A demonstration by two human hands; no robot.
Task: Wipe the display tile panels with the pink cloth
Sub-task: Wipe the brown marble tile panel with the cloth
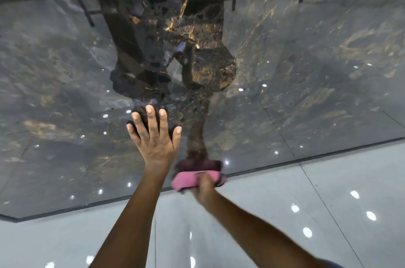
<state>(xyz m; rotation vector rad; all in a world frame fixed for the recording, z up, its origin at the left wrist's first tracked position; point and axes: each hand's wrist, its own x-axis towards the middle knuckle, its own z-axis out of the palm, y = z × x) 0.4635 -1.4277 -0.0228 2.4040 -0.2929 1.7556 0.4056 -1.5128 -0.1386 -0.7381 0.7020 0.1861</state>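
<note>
Right now, label by label, with the panel's lower edge as the landmark:

Pink cloth: the pink cloth (197,180) is bunched into a wad and sits right at the lower edge of the dark panel, touching the glossy face there; its dim reflection shows just above it.

Right hand: the right hand (205,185) grips the cloth from below, fingers curled round the wad. It is blurred, so I cannot tell each finger apart. The blur suggests a wiping stroke in progress along that edge.

Tile panel: the display tile panel (295,70) is a large polished slab, grey-black with gold veining, leaning or standing before the person. Its lower edge runs as a dark line rising from left to right.

Left hand: the left hand (154,136) lies flat on the panel, well above the lower edge and just left of the cloth. Fingers (150,114) are straight and spread, thumb out to the right, holding nothing. Likely it braces the slab and steadies the body while the other hand scrubs.

Floor: pale glossy floor tiles (285,213) lie below the edge, dotted with reflected ceiling lights.

Progress: judging by the cloth's place, the bottom strip is being worked.
</note>
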